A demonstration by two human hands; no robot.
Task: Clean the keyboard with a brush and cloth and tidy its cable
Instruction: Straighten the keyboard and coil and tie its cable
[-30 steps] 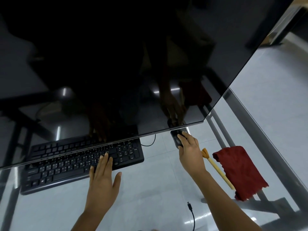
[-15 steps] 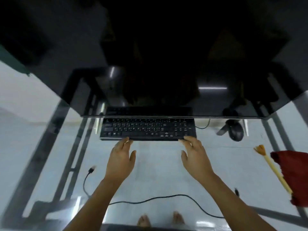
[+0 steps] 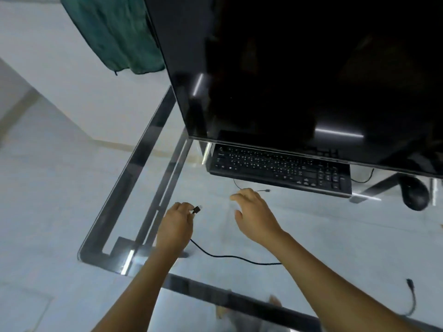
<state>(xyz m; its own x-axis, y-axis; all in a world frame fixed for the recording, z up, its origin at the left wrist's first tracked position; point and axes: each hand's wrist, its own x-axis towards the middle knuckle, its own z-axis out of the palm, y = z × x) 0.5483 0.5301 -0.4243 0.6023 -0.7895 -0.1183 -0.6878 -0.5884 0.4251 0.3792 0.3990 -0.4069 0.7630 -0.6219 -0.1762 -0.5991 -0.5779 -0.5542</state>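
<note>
The left hand point(image 3: 176, 221) pinches the plug point(image 3: 196, 209) of the cable point(image 3: 227, 256) in front of the keyboard point(image 3: 280, 170); the right hand point(image 3: 255, 213) hovers, fingers loose, nearer it — perhaps touching a thin wire point(image 3: 262, 190). The cable looks light and limp — best held at its stiff plug

White key legends mark the keyboard point(image 3: 280, 170), just toward three o'clock of centre, but they are too small and blurred to read; no other lettering is legible.
</note>
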